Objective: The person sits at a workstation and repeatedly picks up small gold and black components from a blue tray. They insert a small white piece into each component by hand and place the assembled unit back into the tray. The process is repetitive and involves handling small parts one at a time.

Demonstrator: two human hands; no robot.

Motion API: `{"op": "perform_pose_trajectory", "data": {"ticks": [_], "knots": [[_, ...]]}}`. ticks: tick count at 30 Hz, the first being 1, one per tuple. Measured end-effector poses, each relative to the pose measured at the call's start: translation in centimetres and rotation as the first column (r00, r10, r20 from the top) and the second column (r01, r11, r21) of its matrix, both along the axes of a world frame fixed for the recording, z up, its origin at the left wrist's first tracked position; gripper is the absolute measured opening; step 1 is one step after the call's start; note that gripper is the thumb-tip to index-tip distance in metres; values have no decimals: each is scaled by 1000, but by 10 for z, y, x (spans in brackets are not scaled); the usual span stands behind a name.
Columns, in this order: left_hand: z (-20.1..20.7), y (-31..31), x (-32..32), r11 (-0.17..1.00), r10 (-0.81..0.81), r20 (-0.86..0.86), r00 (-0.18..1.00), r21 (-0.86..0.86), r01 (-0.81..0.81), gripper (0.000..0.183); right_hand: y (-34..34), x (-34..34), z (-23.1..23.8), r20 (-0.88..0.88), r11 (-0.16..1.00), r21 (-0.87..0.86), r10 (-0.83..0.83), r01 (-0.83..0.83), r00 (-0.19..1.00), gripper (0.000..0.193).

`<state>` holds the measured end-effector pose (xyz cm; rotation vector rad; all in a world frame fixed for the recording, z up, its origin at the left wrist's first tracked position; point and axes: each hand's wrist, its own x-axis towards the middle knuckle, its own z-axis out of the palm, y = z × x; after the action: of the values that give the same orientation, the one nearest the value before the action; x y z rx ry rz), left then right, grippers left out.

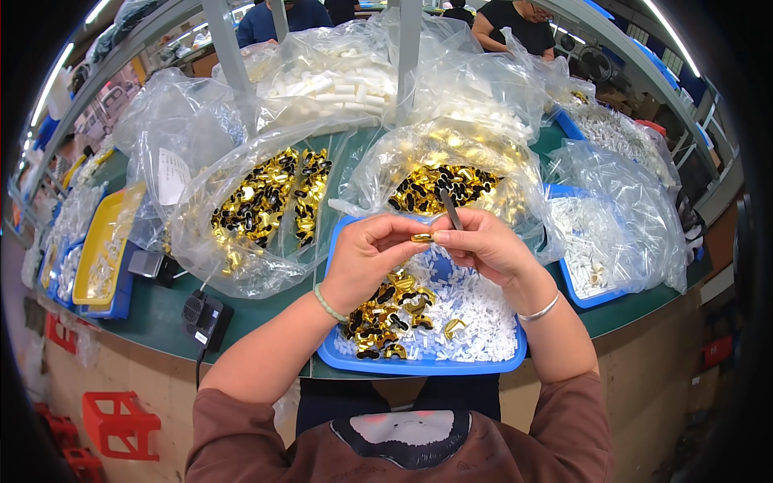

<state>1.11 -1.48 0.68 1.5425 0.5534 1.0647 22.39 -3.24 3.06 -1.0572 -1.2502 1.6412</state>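
Observation:
Over the blue tray (419, 368), both my hands meet fingertip to fingertip. My left hand (366, 251) is closed, pinching a small shiny gold part (421, 238) between thumb and fingers. In my right hand (487, 248) is a dark narrow tool (452, 211), one end sticking up past the fingers; its lower end is hidden. The right thumb is right beside the gold part. Below, the tray's left side holds loose gold-and-black parts (378, 322), and small white plastic pieces (483, 334) are heaped on its right.
Clear bags of gold-and-black parts (256, 201) lie open behind the tray, with white tubes (346, 88) farther back. A second blue tray (600, 299) of white pieces stands right, a yellow tray (98, 299) left. A black adapter (206, 318) lies near the left edge.

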Motion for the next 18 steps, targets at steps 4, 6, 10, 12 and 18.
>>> {"op": "perform_pose_trajectory", "data": {"ticks": [4,6,10,12,18], "knots": [[2,0,3,1000,-18,82,996,-1,18,23,-3,-4,4,51,991,130,-42,35,998,21],[2,3,5,999,6,199,980,-53,5,24,-4,-6,9,33,977,193,-98,90,995,22],[9,39,-32,950,291,701,652,-292,-109,26,0,-1,11,49,941,271,-226,205,973,23],[22,47,-48,861,457,758,466,-508,-18,30,2,1,10,139,930,297,-268,218,953,22],[6,41,-30,950,118,442,889,-310,28,32,0,5,-2,583,853,512,-258,-102,770,21]]}}
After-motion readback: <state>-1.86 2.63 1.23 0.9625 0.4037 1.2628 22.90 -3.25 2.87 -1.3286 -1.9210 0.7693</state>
